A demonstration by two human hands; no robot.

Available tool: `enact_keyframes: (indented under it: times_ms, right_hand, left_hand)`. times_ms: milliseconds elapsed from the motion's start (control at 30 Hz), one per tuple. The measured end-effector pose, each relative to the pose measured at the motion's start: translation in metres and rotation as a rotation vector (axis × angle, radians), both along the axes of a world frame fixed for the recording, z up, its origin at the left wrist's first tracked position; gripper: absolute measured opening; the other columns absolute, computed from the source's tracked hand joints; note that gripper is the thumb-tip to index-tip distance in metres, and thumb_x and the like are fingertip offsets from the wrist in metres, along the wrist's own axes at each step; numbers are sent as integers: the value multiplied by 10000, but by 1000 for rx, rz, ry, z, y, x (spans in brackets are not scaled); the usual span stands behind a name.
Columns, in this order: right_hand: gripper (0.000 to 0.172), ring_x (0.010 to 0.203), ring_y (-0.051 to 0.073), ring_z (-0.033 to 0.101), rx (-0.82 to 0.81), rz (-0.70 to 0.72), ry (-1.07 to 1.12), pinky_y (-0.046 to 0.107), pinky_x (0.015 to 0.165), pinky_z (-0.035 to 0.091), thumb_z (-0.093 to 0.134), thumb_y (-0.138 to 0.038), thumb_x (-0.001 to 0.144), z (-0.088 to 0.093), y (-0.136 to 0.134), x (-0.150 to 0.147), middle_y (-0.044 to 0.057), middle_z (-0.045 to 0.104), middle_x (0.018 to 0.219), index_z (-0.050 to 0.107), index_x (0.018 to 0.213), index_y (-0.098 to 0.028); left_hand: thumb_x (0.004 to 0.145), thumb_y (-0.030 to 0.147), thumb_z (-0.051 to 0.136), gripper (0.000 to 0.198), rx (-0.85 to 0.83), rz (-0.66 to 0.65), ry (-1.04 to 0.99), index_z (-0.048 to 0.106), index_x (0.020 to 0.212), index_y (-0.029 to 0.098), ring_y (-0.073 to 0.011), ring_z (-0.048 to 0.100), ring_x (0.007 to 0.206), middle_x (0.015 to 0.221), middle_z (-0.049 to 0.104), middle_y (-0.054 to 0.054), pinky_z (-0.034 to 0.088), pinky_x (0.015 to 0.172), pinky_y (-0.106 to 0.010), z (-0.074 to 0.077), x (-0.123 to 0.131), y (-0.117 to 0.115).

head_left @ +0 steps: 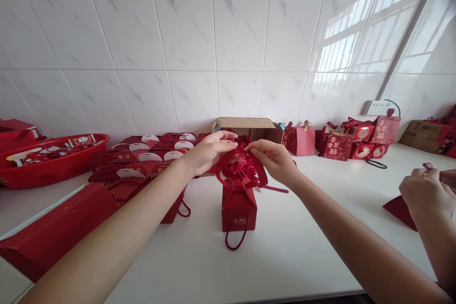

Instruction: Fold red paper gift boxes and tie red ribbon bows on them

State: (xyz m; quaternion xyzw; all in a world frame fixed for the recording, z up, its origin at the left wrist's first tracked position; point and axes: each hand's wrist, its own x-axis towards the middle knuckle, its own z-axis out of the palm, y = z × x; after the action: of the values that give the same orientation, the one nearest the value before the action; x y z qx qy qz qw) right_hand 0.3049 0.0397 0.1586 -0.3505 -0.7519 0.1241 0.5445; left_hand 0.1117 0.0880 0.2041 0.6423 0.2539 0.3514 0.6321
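Note:
A small red gift box (238,206) with gold lettering stands upright on the white table, its rope handle (235,248) hanging down at the front. Above the box, my left hand (211,153) and my right hand (272,159) face each other with fingertips pinched. Between them is a dark red ribbon (223,171), looped over the box top. Its loose tail (278,190) sticks out to the right. Behind the ribbon, shiny red ribbon bows (242,168) are partly hidden by my hands.
Rows of folded red boxes (142,156) fill the left, beside a red basin (53,171) of small packets. A cardboard box (245,122) stands against the tiled wall. Several red gift bags (338,146) sit back right. Another person's hand (427,194) holds something at the right edge.

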Motion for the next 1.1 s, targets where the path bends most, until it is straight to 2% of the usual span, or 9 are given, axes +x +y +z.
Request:
enact_keyframes:
  times_ms: [133, 333, 433, 567, 633, 733, 833, 933, 1100]
  right_hand:
    - [297, 929, 198, 611, 350, -260, -394, 386, 859, 377, 408, -130, 935, -6, 0, 0, 45, 711, 927, 685, 954, -239]
    - [273, 920, 199, 616, 445, -372, -334, 374, 832, 384, 440, -130, 930, -14, 4, -8, 57, 709, 943, 691, 968, -230]
    - [194, 948, 209, 615, 330, -323, -27, 366, 829, 425, 512, -224, 912, -21, 6, -16, 74, 686, 1026, 701, 955, -226]
    - [231, 894, 214, 617, -10, -298, 515, 338, 747, 470, 553, -392, 872, -37, 3, -15, 66, 677, 932, 683, 907, -204]
    - [273, 844, 211, 609, -128, -344, 602, 334, 722, 465, 557, -445, 847, -48, -3, -4, 47, 667, 844, 666, 891, -198]
    - [288, 903, 232, 595, -201, -454, 536, 348, 757, 467, 567, -470, 814, -69, -15, 24, 60, 653, 908, 652, 870, -201]
    - [302, 937, 260, 596, -291, -610, 378, 388, 780, 479, 523, -478, 806, -92, -29, 54, 92, 625, 1030, 645, 819, -202]
    - [275, 940, 278, 599, -360, -777, 149, 410, 757, 492, 477, -440, 797, -116, -39, 81, 109, 610, 1116, 634, 773, -215]
    - [239, 913, 295, 619, -494, -827, -69, 423, 722, 515, 467, -384, 770, -149, -48, 106, 131, 635, 1053, 632, 707, -223]
  left_hand:
    - [751, 197, 715, 244, -6, 38, 31, 577, 951, 173, -85, 577, 557, 682, 586, 35, 447, 548, -221, -4, -1, 0]
    - [734, 217, 714, 319, 91, 17, 27, 619, 1037, 190, -104, 591, 658, 716, 594, 30, 463, 641, -241, -5, 2, -1]
    - [773, 272, 675, 497, 299, 84, 80, 544, 1251, 236, -121, 599, 710, 768, 643, 15, 467, 717, -267, -8, 2, -2]
    - [824, 339, 610, 407, 851, 498, 194, 575, 1214, 228, -133, 570, 704, 750, 626, 8, 451, 730, -265, -18, -5, -3]
    - [819, 355, 612, 309, 1038, 705, 281, 620, 1102, 231, -127, 522, 639, 666, 539, 35, 435, 689, -251, -27, -16, -3]
    - [814, 343, 606, 239, 1129, 829, 445, 621, 1030, 242, -125, 466, 577, 609, 418, 59, 408, 642, -239, -44, -42, -2]
    - [832, 285, 536, 201, 1115, 808, 631, 618, 1008, 235, -133, 452, 551, 614, 410, 50, 392, 601, -241, -68, -74, 1]
    - [825, 261, 491, 165, 1036, 657, 766, 632, 906, 239, -154, 483, 567, 659, 502, 18, 410, 605, -258, -91, -104, 7]
    - [817, 241, 443, 212, 981, 482, 914, 654, 830, 231, -212, 581, 711, 820, 628, -47, 456, 694, -311, -112, -125, 16]
